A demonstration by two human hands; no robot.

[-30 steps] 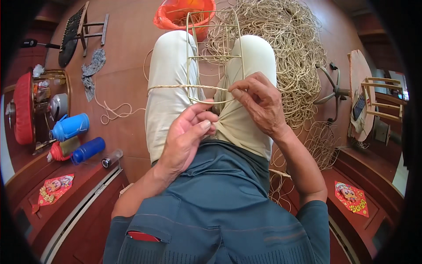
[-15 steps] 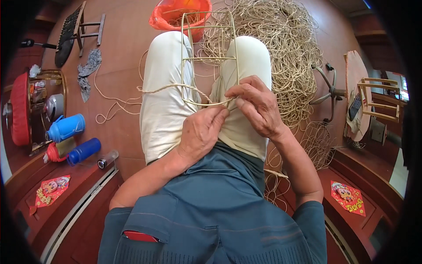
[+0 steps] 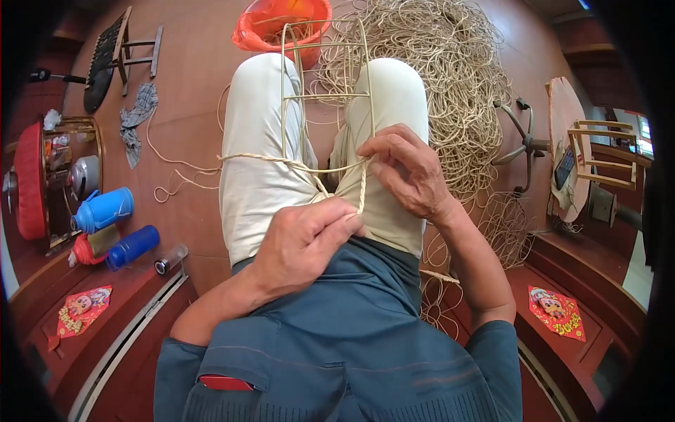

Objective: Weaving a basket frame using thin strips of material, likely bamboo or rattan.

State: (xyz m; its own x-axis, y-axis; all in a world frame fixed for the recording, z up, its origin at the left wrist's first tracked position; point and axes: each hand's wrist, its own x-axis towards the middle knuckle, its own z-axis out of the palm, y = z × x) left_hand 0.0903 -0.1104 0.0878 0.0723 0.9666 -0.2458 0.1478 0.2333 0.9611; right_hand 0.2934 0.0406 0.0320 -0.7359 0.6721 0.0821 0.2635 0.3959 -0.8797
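Observation:
A pale metal wire frame (image 3: 327,95) rests between and over my cream-trousered knees. A braided beige cord (image 3: 253,156) lies across my left thigh, runs to the frame's near end and loops down from its right corner. My left hand (image 3: 309,239) is closed on that cord below the frame, over my lap. My right hand (image 3: 408,169) pinches at the near right corner, where cord and wire meet; its fingertips partly hide the join.
Ahead are an orange lined bucket (image 3: 249,32) and a large heap of beige cord (image 3: 450,105). Flasks (image 3: 105,211), a grey cloth (image 3: 133,123) and stools (image 3: 140,49) are at left; a chair base (image 3: 527,144) and wooden stool (image 3: 605,165) at right.
My left hand has closed and moved down toward my lap, drawing the cord through beneath the frame into a loop. My right hand stays at the corner.

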